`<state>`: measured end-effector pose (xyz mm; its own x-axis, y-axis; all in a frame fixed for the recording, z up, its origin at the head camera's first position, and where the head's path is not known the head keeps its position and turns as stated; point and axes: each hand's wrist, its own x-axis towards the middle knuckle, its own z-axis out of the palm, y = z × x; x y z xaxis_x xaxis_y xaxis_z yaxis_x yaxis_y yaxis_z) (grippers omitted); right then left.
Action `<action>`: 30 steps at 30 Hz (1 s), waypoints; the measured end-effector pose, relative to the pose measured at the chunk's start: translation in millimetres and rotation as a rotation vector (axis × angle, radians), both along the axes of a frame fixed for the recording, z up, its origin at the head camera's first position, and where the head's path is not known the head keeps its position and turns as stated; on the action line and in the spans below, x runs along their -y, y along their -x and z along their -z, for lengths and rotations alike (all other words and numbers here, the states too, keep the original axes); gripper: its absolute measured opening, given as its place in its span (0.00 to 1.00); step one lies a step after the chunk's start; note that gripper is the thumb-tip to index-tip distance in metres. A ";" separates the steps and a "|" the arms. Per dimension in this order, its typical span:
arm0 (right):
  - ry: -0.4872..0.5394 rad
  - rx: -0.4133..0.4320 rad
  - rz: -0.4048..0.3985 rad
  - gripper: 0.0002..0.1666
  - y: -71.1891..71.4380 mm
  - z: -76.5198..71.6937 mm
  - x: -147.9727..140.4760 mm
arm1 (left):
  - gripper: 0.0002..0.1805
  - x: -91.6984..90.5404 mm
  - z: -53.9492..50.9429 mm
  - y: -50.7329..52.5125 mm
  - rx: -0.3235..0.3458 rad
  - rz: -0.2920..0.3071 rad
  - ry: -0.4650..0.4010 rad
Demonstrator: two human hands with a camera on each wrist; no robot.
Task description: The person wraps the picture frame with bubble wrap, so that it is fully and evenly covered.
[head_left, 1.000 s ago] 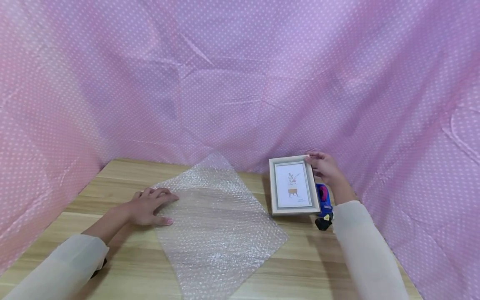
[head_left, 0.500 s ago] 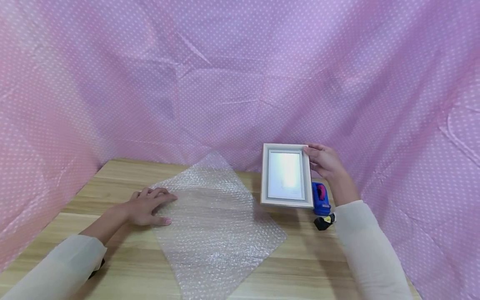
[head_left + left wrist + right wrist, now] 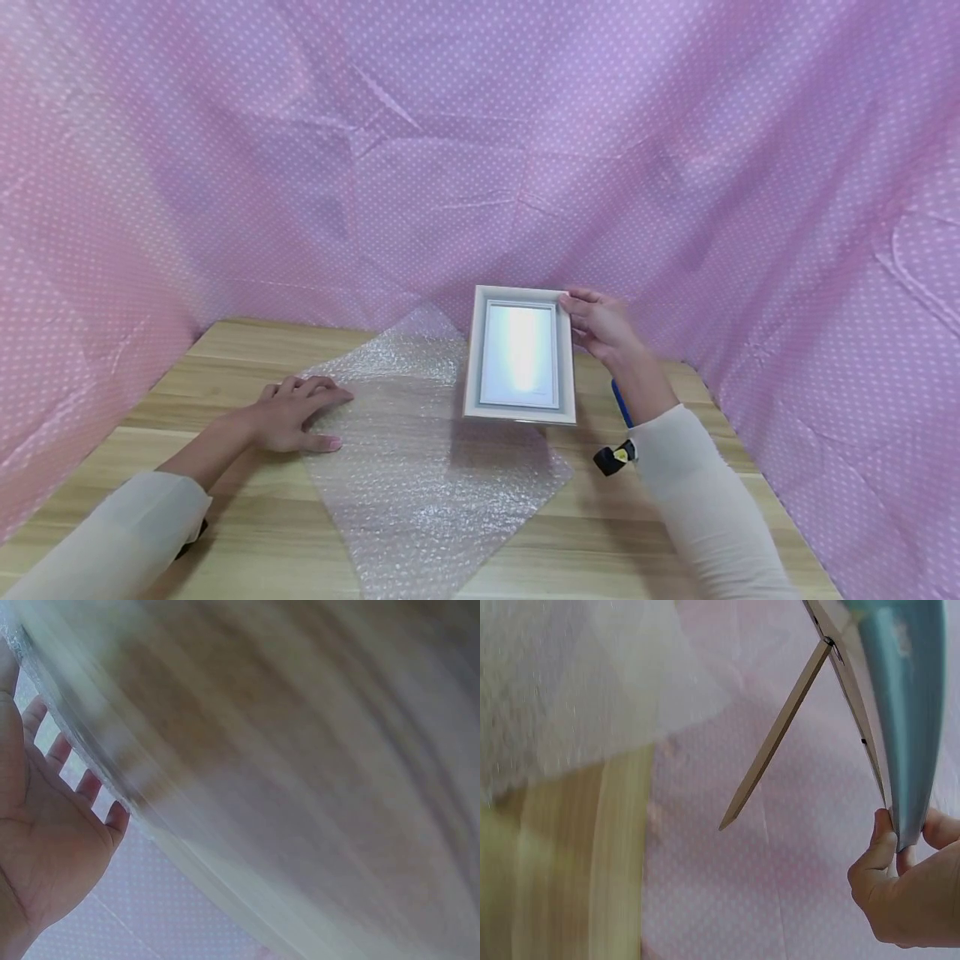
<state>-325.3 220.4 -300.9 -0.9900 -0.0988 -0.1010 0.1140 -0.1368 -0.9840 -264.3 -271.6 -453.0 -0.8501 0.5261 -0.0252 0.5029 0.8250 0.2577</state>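
Note:
My right hand (image 3: 606, 327) pinches the upper right corner of a white picture frame (image 3: 472, 358), thumb in front and fingers behind. The picture frame is raised over the right part of a bubble wrap sheet (image 3: 405, 500), and glare washes out its picture. Seen from the side in the right wrist view, the picture frame (image 3: 911, 712) has its stand leg (image 3: 776, 739) swung out behind. My left hand (image 3: 288, 414) rests on the left edge of the bubble wrap with fingers spread and relaxed. In the left wrist view the left hand (image 3: 52, 825) lies at the sheet's edge.
A blue object (image 3: 622, 403), mostly hidden by the right forearm, lies on the wooden table (image 3: 262, 533). A black strap-like piece with a yellow mark (image 3: 615, 457) shows at the right sleeve. Pink dotted cloth (image 3: 450, 167) hangs behind and at both sides.
My right hand has lifted the picture frame from beside the blue object and carried it left over the bubble wrap. Glare now covers the picture. The left hand has stayed put.

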 end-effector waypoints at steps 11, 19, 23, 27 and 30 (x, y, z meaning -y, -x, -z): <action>0.011 0.027 -0.003 0.18 -2.8 19.5 54.6 | 0.46 -1.6 -0.1 -1.5 -0.018 -0.001 -0.010; 0.018 0.035 -0.021 0.24 -5.2 40.6 83.3 | 0.46 -2.9 -1.0 -0.9 -0.043 0.012 -0.018; 0.002 0.030 -0.038 0.23 -7.1 54.9 96.4 | 0.45 -3.9 -2.3 -2.1 -0.062 0.011 -0.020; -0.014 0.032 -0.046 0.21 -8.2 70.1 107.8 | 0.45 -3.9 -2.2 -2.8 -0.073 0.005 -0.005; -0.010 0.049 -0.044 0.18 -8.7 81.4 113.3 | 0.45 -3.8 -1.3 -3.1 -0.068 0.002 -0.002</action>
